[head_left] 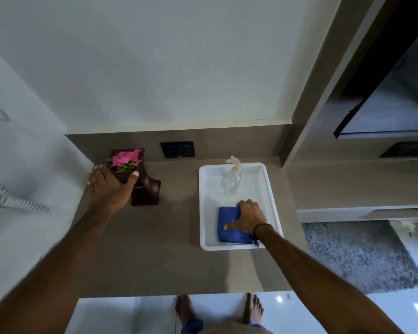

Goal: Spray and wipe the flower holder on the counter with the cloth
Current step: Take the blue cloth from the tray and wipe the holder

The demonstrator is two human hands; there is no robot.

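A dark brown flower holder point(147, 192) with pink flowers point(126, 158) stands at the back left of the grey-brown counter point(155, 249). My left hand point(109, 186) is wrapped around its upper part, thumb on the right side. A white tray point(203, 208) sits to the right. In it stands a clear spray bottle point(231, 182) with a cream trigger head. In front of the bottle lies a folded blue cloth point(227, 218). My right hand point(249, 216) lies on top of the cloth, fingers curled over its far edge and thumb flat across it.
A black wall socket point(177, 149) is set in the backsplash behind the holder. A white coiled cord point(22, 203) hangs at the left wall. A grey rug point(362, 256) lies on the floor at the right. My bare feet point(186, 309) stand at the counter's front edge.
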